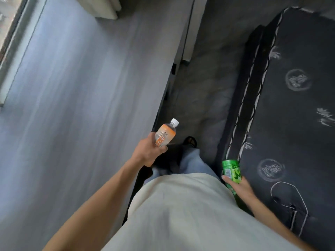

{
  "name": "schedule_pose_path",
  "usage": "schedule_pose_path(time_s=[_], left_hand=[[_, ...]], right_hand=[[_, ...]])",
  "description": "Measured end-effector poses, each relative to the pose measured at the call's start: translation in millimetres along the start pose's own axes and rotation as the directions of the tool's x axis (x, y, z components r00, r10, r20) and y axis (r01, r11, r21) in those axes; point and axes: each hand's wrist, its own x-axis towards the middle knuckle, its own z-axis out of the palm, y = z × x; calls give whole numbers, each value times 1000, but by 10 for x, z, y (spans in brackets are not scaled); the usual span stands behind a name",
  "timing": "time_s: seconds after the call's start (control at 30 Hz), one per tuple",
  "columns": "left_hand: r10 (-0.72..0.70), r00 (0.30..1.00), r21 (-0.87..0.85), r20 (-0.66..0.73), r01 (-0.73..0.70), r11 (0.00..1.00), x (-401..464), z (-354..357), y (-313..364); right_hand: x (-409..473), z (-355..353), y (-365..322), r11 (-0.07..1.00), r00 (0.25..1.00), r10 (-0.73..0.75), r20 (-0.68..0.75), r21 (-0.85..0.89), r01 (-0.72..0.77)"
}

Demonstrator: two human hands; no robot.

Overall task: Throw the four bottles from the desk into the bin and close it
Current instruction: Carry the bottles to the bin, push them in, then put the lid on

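My left hand (148, 151) grips a clear bottle with an orange label and a white cap (165, 133), held over the desk's right edge with the cap pointing away. At my right side, my right hand (239, 186) holds a green-labelled bottle (232, 172), its bottom end pointing forward. The grey desk (81, 105) fills the left of the view. No other bottle shows on it. The bin is not in view.
A dark bed cover with white printed patterns (290, 115) fills the right side. Between desk and bed runs a narrow strip of grey floor (204, 87), where my legs and one dark shoe (190, 141) show. A window edge (10, 24) is at top left.
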Motion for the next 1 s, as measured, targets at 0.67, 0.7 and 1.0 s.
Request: schedule_pose_path(time_s=[0.67,0.7,1.0], left_hand=[[-275,955,215,116,246,945,1106,-125,954],[-277,954,236,117,244,941,1232,-172,1045],[-127,983,402,136,63,913,2609,-637,2470]], right_hand=[[1560,-1462,-2231,987,987,-157,-46,15,158],[1627,-1518,-2345,988,987,-155,-51,20,156],[1980,-1915,-2743,994,998,-49,-33,92,52]])
